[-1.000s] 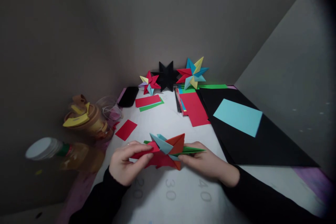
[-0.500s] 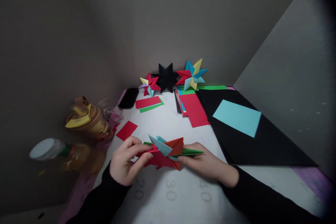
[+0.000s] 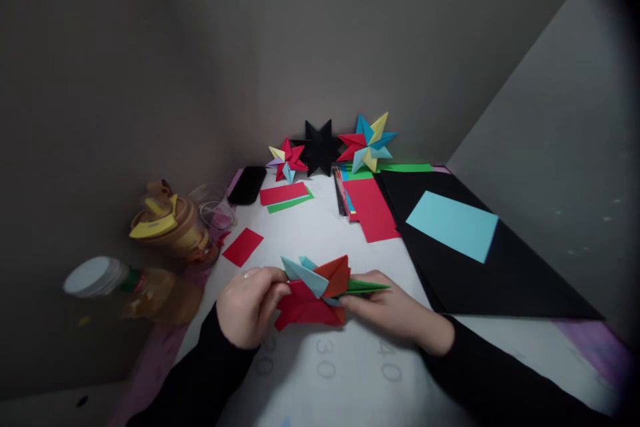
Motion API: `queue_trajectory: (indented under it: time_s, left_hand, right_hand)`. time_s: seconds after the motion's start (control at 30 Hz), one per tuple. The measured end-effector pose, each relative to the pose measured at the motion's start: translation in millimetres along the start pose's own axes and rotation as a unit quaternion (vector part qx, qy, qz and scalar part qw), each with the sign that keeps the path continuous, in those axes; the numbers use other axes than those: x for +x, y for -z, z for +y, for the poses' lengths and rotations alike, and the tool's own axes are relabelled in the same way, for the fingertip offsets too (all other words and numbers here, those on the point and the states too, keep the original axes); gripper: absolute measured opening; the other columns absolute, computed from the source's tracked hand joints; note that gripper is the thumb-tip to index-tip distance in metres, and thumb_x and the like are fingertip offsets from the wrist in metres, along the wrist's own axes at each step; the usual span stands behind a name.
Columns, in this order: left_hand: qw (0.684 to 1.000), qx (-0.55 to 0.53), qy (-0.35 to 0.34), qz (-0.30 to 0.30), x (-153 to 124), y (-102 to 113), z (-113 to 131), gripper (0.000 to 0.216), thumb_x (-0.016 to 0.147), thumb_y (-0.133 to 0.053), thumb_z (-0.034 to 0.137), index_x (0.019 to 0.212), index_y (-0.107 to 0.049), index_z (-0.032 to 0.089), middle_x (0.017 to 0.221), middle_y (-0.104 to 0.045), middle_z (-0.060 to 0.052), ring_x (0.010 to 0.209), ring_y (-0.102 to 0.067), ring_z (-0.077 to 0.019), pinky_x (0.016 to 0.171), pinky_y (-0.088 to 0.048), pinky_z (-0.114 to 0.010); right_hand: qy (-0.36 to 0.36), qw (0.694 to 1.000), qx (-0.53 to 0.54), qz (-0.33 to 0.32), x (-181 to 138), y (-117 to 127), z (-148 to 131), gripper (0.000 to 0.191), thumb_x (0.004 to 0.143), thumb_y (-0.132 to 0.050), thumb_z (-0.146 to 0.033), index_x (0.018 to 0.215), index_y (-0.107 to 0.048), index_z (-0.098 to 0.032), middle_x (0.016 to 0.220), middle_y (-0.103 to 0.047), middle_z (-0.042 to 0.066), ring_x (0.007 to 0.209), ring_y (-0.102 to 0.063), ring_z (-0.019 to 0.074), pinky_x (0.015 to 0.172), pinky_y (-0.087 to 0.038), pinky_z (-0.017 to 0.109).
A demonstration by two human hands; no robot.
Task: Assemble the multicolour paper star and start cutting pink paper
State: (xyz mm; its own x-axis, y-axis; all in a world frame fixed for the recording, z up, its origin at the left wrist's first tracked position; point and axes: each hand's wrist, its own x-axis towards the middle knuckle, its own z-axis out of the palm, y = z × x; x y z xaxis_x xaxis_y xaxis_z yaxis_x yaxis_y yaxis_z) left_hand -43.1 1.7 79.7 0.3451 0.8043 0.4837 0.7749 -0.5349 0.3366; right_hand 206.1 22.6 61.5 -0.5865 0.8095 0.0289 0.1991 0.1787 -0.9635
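Grey walls (image 3: 310, 33) are enclosing the white, number-printed surface (image 3: 300, 230), over which your left hand (image 3: 251, 307) and right hand (image 3: 387, 303) are pinching opposite sides of the multicoloured, pointed folded-paper piece (image 3: 307, 305); uneven pulling risks loosening its folds.

A partly spread folded-paper shape (image 3: 314, 285) spans the space between the left hand (image 3: 254, 301) and right hand (image 3: 387, 308): creased red beside the left grip, pale-blue points tilting up midway, orange nearer the right grip, a green spike pointing rightward along it.
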Motion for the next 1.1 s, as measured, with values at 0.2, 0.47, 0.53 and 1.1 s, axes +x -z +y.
queue_trajectory:
  time_s: [0.2,0.47,0.53,1.1]
  left_hand:
    - [0.992,0.104,-0.048,0.051,5,-3,1,0.023,0.091,-0.045,0.026,0.073,-0.057,0.018,0.081,-0.061,-0.009,0.078,-0.054,-0.0227,0.07,-0.042,-0.035]
    - [0.951,-0.16,0.252,-0.084,7,-26,-14,0.035,0.084,-0.05,0.045,0.059,-0.048,0.02,0.049,-0.045,0.005,0.048,-0.044,-0.0121,0.049,-0.035,-0.023]
    - [0.923,-0.196,0.309,-0.116,6,-42,-25,0.038,0.08,-0.052,0.049,0.056,-0.044,0.021,0.048,-0.042,0.006,0.047,-0.042,-0.0117,0.047,-0.033,-0.023]
    - [0.961,0.1,0.187,-0.176,4,-69,-34,0.033,0.092,-0.037,0.031,0.087,-0.065,0.015,0.087,-0.064,-0.011,0.074,-0.062,-0.021,0.066,-0.045,-0.031]
  right_hand:
    - [-0.013,0.998,0.065,0.0,0,-2,-1,0.023,0.083,-0.059,-0.027,0.1,-0.071,-0.019,0.094,-0.072,0.004,0.087,-0.064,0.0189,0.08,-0.053,0.035]
    - [-0.062,0.954,0.291,-0.047,14,-9,15,0.044,0.073,-0.072,-0.032,0.113,-0.062,-0.016,0.109,-0.068,0.011,0.097,-0.064,0.0228,0.092,-0.046,0.044]
    - [-0.081,0.953,0.291,-0.038,18,-11,26,0.045,0.071,-0.074,-0.033,0.11,-0.06,-0.015,0.104,-0.068,0.01,0.094,-0.064,0.0223,0.088,-0.048,0.041]
    - [0.036,0.899,-0.42,-0.122,6,-19,51,0.069,0.09,-0.042,-0.056,0.147,-0.024,-0.021,0.154,-0.021,0.007,0.143,-0.009,0.0291,0.113,-0.016,0.052]
